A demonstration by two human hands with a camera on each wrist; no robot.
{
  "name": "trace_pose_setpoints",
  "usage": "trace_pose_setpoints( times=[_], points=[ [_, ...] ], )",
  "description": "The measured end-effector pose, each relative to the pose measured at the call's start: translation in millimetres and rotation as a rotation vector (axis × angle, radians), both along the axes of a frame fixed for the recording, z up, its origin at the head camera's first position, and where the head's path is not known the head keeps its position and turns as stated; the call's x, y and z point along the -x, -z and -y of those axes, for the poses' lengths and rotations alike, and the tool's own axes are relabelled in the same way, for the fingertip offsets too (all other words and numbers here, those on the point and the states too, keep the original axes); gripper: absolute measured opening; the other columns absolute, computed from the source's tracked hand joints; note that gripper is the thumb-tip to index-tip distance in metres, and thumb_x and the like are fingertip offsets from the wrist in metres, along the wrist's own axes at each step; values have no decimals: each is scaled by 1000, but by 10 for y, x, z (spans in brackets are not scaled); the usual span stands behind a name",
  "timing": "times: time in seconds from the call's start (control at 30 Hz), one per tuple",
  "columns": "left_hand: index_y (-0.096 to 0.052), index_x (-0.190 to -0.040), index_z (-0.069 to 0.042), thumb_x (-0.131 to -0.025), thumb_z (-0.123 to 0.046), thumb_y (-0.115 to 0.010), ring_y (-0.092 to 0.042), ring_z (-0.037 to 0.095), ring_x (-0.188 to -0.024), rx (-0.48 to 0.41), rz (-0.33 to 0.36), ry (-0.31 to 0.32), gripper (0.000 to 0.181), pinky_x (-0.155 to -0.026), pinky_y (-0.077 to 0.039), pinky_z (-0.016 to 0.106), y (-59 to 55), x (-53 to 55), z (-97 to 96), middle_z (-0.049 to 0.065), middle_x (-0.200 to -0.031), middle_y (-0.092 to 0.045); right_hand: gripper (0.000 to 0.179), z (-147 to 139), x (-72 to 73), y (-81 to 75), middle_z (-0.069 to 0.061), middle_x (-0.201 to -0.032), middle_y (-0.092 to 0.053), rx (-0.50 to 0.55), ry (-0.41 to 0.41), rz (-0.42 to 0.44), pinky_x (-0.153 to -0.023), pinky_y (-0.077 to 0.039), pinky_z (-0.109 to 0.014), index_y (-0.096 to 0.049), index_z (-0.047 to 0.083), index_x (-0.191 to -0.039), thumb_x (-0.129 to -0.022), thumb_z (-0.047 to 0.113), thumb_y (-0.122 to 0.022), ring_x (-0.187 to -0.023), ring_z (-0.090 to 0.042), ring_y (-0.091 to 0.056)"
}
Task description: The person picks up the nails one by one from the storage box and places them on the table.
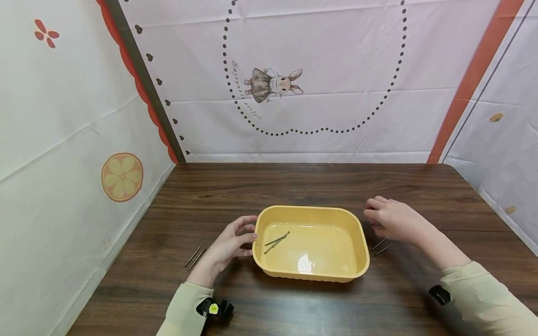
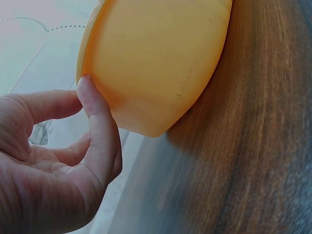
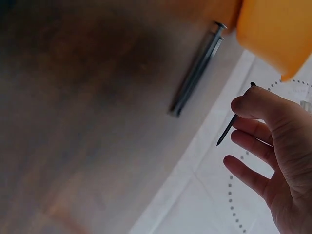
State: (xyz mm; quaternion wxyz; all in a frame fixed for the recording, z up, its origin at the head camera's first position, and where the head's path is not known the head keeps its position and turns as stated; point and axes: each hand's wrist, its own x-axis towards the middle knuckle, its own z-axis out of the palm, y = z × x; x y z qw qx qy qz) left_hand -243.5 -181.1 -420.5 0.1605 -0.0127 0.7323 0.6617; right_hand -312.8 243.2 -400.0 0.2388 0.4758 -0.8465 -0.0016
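A yellow plastic tray (image 1: pixel 311 276) stands mid-table with a few nails (image 1: pixel 276 242) lying inside near its left end. My left hand (image 1: pixel 230 242) pinches the tray's left rim between thumb and fingers, as the left wrist view shows up close. To the right of the tray, my right hand (image 1: pixel 391 218) holds a dark nail (image 3: pixel 228 129) between thumb and index finger, its head up past the thumb and its tip pointing down. The other fingers are spread loosely. Two more nails (image 3: pixel 197 70) lie side by side on the table near that hand.
Two nails (image 1: pixel 195 257) lie on the table left of the left wrist. The dark wooden table (image 1: pixel 269 184) meets cloth-covered walls at the back and sides. Each wrist wears a black strap, the left one carrying a small camera (image 1: pixel 224 309).
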Motion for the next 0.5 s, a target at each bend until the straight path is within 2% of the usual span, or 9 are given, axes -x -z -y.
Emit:
trace_pose_setpoints(
  times=[0.27, 0.5],
  points=[
    [-45, -143, -10, -95, -7, -58, -62, 14, -88, 2, -5, 5, 49, -65, -57, 25, 0, 0, 1, 12, -121, -49, 39, 8, -5, 152, 10, -76, -42, -30, -22, 43, -56, -35, -21, -47, 22, -68, -53, 5, -79, -73, -8, -40],
    [-44, -143, -10, -95, -7, -58, -62, 14, -84, 0, -4, 5, 49, -65, -57, 25, 0, -2, -3, 14, -122, -50, 40, 5, -16, 175, 9, -77, -43, -32, -27, 62, -57, -35, -23, -48, 21, -68, -52, 5, -80, -74, -8, -40]
  ],
)
